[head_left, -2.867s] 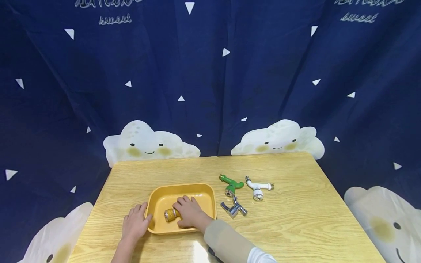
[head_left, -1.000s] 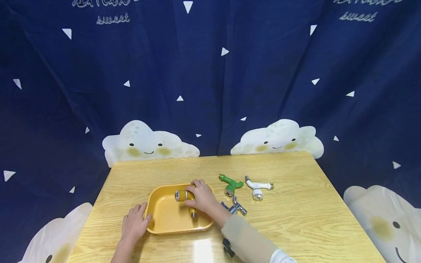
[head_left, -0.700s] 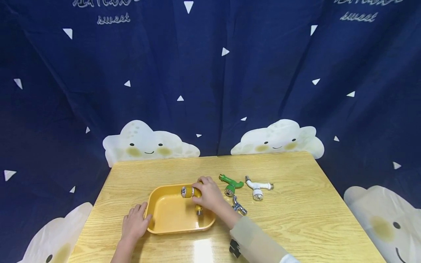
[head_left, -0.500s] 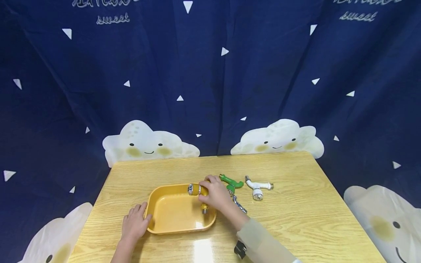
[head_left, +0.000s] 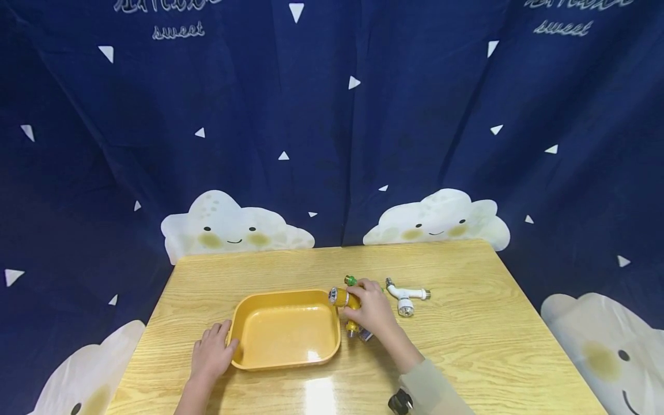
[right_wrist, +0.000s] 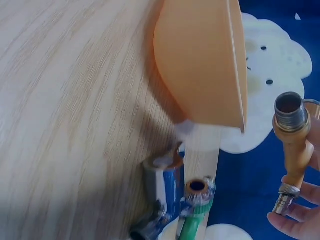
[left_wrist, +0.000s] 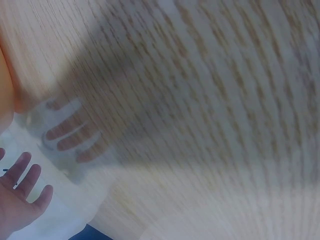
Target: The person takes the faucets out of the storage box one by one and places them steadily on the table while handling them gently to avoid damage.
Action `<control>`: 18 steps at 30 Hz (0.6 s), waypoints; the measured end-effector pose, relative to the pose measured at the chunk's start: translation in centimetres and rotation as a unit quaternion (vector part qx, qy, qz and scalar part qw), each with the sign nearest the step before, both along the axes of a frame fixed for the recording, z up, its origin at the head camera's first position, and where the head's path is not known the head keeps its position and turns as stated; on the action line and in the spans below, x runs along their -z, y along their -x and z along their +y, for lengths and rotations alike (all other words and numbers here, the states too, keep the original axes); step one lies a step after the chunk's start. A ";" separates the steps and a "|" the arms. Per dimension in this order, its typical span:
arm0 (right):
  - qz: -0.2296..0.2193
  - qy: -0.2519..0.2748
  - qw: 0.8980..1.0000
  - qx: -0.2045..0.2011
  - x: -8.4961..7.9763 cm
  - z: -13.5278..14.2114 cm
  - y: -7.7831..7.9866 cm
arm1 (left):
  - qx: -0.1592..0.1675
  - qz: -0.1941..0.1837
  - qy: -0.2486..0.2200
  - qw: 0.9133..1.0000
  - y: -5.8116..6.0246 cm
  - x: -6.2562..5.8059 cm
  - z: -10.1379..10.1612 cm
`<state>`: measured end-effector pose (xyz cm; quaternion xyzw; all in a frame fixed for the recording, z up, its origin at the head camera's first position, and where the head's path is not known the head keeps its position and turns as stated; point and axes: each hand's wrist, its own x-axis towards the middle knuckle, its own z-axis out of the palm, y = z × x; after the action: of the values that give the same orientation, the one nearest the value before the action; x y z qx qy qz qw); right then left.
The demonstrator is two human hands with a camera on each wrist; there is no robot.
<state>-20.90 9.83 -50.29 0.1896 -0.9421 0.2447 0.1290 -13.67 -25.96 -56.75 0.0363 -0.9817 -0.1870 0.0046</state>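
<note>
My right hand (head_left: 370,308) pinches a yellow faucet (head_left: 339,297) above the table, just past the tray's right rim. In the right wrist view, the faucet (right_wrist: 295,155) shows its threaded end and silver tip, with fingers around its lower part. My left hand (head_left: 211,350) rests at the left rim of the yellow tray (head_left: 284,331), fingers relaxed. Below the right hand lie a green faucet (head_left: 350,280), partly covered, and a chrome faucet (right_wrist: 170,187), mostly hidden in the head view. A white faucet (head_left: 410,294) lies to the right of that hand.
All of this is on a wooden table (head_left: 467,346). A dark blue curtain (head_left: 332,127) with clouds hangs behind its far edge. A black device (head_left: 400,402) sits at the right wrist.
My right hand has lifted the yellow faucet out of the tray and carried it right, over the tray's rim, now covering the green and chrome faucets. My left hand stays in place.
</note>
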 end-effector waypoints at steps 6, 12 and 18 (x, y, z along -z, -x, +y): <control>0.011 0.012 0.999 0.033 0.5 2.0 -0.1 | 0.001 -0.004 0.001 1.000 0.0 0.1 0.0; -0.005 0.022 0.998 0.062 1.1 3.8 -0.3 | 0.002 -0.006 0.000 1.000 -0.1 0.0 0.0; -0.011 0.024 0.996 0.086 2.0 5.6 -0.6 | -0.001 0.008 0.006 1.000 -0.1 -0.1 0.0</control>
<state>-20.32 15.45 -52.29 0.1026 -0.9502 0.2569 0.1439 -13.53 -25.95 -56.64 0.0354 -0.9826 -0.1817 0.0130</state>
